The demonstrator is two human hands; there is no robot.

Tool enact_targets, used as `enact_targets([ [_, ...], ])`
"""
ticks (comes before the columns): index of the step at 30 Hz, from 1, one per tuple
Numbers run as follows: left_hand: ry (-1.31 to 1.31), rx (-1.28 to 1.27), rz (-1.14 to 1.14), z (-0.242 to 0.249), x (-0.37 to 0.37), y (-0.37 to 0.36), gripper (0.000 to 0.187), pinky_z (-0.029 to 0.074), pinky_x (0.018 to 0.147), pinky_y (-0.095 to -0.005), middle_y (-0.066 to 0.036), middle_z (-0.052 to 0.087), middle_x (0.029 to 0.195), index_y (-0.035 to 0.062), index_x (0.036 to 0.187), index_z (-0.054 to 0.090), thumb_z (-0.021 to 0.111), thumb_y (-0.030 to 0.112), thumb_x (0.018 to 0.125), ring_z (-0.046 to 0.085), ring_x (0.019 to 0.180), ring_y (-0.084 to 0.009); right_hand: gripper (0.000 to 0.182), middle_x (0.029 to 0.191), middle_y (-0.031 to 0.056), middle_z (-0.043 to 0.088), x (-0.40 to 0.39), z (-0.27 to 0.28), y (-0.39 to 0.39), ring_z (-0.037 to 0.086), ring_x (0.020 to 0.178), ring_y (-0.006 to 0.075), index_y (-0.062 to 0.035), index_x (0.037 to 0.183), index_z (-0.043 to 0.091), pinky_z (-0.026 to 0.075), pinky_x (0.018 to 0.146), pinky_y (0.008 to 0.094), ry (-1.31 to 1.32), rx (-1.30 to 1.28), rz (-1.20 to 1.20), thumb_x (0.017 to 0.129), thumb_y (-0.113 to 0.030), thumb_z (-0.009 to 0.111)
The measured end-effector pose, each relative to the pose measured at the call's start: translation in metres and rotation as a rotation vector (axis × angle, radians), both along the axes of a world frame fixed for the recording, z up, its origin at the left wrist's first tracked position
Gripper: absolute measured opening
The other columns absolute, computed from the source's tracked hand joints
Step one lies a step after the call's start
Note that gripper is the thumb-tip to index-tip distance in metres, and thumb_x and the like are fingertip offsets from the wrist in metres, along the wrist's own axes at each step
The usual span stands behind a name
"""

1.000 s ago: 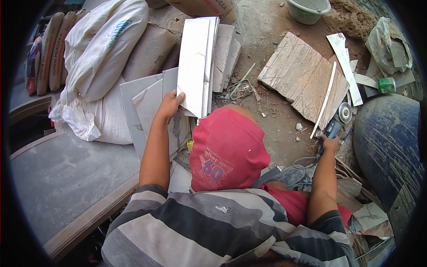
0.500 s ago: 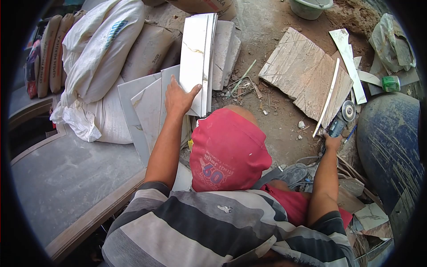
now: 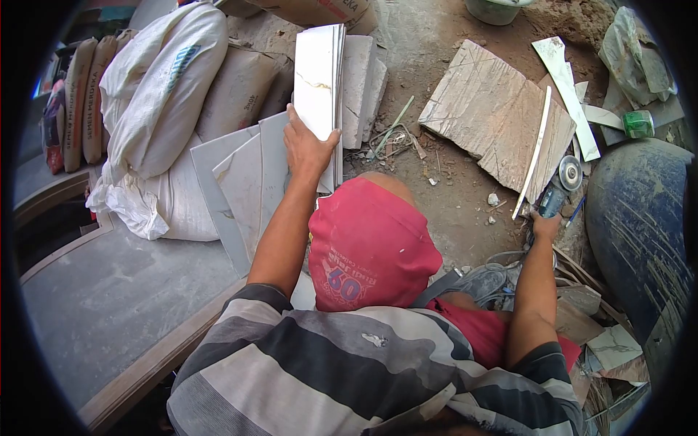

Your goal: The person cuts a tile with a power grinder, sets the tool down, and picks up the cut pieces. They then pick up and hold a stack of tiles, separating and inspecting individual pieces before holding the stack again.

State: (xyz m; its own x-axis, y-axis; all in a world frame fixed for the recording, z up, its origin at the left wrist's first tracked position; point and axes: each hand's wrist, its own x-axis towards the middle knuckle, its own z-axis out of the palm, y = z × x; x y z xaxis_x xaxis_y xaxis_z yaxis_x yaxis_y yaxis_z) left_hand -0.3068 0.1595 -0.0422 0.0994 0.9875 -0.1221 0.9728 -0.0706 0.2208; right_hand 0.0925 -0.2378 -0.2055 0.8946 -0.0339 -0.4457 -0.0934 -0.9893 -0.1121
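Note:
My left hand [image 3: 309, 149] grips the lower part of a stack of narrow white tile strips [image 3: 318, 80], thumb at the right side and fingers at the left. Grey-white tile pieces [image 3: 243, 178] lean just left of it. On the right, my right hand [image 3: 545, 224] is closed round the body of an angle grinder [image 3: 553, 201], whose round disc [image 3: 570, 173] points up and away. A thin curved white strip [image 3: 536, 156] lies beside the grinder, on the edge of a large brown-streaked slab [image 3: 494, 109].
White sacks [image 3: 163, 94] and cement bags stand at the left, by a grey panel [image 3: 138, 291] with a wooden edge. A blue drum [image 3: 636, 225] is at the right, near a green can [image 3: 638, 124]. A bucket [image 3: 496, 9] sits at the top. Cables and tile scraps lie low right.
My left hand has shifted slightly right and down over the tile strips, its thumb now on their right edge. The grinder stays in my right hand, nearly unmoved. The view has shifted slightly.

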Motion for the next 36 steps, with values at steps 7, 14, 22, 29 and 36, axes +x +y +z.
enact_targets([
  [7,0.000,0.011,-0.013,-0.001,0.001,-0.001,0.119,0.044,0.102,-0.0511,-0.027,0.045,0.129,0.0007,0.156,0.008,0.083,0.040,0.073,0.048,0.120,-0.0437,0.088,0.135,0.0272,0.058,-0.003,0.009,0.006,0.056,0.125,0.0423,-0.0006,0.142,0.041,0.042,0.107,0.0462,0.022,0.010,-0.008,0.071,-0.030,0.085],
  [14,0.008,-0.003,0.010,0.005,0.004,0.002,0.113,0.042,0.104,-0.0505,-0.027,0.048,0.127,-0.0008,0.155,0.013,0.079,0.037,0.071,0.048,0.120,-0.0434,0.093,0.134,0.0275,0.058,-0.001,0.009,0.001,0.056,0.124,0.0424,-0.0021,0.144,0.038,0.042,0.107,0.0461,0.020,0.032,0.006,0.069,-0.030,0.086],
  [22,-0.235,0.097,0.003,0.024,-0.017,0.012,0.104,0.039,0.108,-0.0474,-0.032,0.050,0.135,-0.0042,0.151,0.025,0.078,0.032,0.069,0.050,0.127,-0.0420,0.105,0.139,0.0301,0.053,0.004,0.032,-0.001,0.052,0.129,0.0439,0.0004,0.144,0.038,0.041,0.107,0.0494,-0.046,-0.033,0.147,0.061,-0.036,0.092],
  [29,-0.639,-0.031,-0.011,0.059,-0.023,0.020,0.096,0.045,0.102,-0.0419,-0.023,0.054,0.128,0.0008,0.149,0.028,0.079,0.026,0.072,0.055,0.120,-0.0308,0.075,0.117,0.0179,0.065,0.089,0.148,0.036,0.061,0.112,0.0255,0.0087,0.128,0.057,0.046,0.099,0.0365,0.562,0.237,0.249,0.072,-0.032,0.087],
  [36,-1.086,-0.333,-0.501,0.069,0.057,0.037,0.108,0.042,0.105,-0.0426,-0.019,0.053,0.126,0.0058,0.152,0.021,0.080,0.030,0.064,0.054,0.117,-0.0293,0.077,0.125,0.0133,0.064,-0.046,0.230,0.242,0.061,0.115,0.0212,0.0008,0.140,0.050,0.047,0.099,0.0329,0.714,1.296,0.549,0.081,-0.038,0.082],
])
